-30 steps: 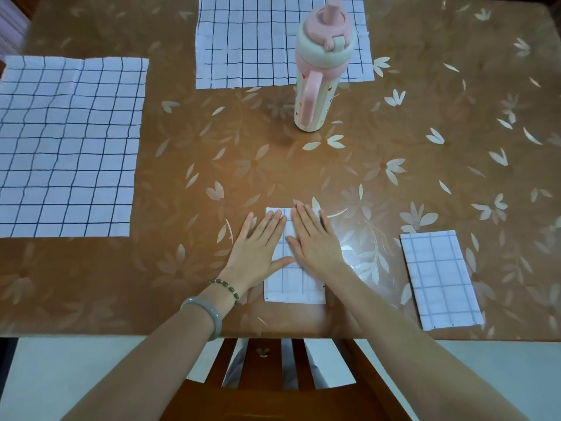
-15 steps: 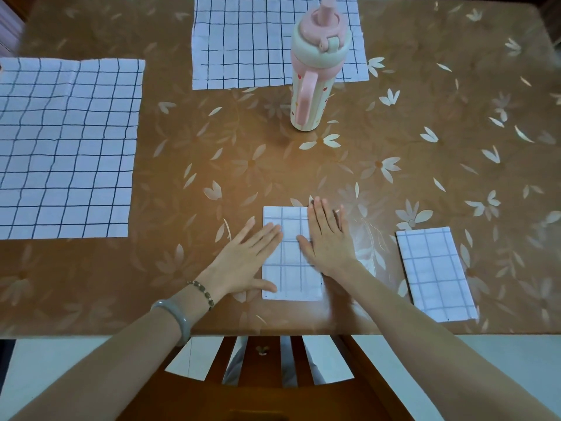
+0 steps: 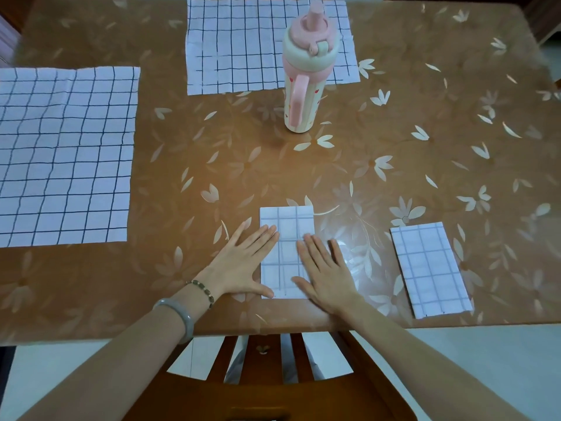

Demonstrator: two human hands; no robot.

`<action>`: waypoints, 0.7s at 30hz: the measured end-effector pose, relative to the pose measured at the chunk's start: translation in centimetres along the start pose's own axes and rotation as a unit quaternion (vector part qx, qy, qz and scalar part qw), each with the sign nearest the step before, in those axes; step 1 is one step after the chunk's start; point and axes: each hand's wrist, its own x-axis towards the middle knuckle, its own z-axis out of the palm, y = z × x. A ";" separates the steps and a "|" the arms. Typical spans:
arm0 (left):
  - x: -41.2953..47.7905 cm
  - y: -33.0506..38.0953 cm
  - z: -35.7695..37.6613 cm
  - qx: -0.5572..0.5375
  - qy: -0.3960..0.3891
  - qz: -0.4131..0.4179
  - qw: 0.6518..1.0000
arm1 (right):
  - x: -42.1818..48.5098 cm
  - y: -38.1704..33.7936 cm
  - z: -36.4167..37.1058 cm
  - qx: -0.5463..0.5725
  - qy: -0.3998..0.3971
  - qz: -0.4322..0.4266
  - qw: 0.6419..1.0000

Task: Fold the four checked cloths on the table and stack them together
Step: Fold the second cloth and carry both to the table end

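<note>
pink bottle (image 3: 307, 66) upright, capped; centre cloth (image 3: 287, 221) folded

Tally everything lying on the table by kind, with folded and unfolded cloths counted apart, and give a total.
Folded checked cloths: 2 (near-edge folded cloth, right folded cloth)
Unfolded checked cloths: 2 (left spread cloth, far spread cloth)
Bottles: 1 (pink and cream bottle)
Total: 5

White cloths with dark grid, placed relative to bottle (image 3: 303, 86). Cloth A (image 3: 236, 47): unfolded, flat, just behind. Cloth B (image 3: 63, 156): unfolded, flat, well left. Cloth C (image 3: 287, 226): folded rectangle, well in front. Cloth D (image 3: 431, 268): folded rectangle, front-right, slightly skewed.
</note>
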 end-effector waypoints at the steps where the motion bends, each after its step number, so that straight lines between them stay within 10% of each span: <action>1: 0.0 0.0 0.0 0.003 0.000 -0.001 1.000 | -0.5 0.6 -0.1 -0.007 0.002 0.005 1.000; 10: 5.1 -1.1 -5.6 -0.131 0.102 -0.050 0.985 | -1.1 -0.1 -1.5 -0.012 0.070 0.014 0.997; 21: 9.9 -2.5 -8.2 -0.111 -0.045 -0.088 0.989 | -0.5 -0.7 -2.8 0.184 0.037 0.081 0.979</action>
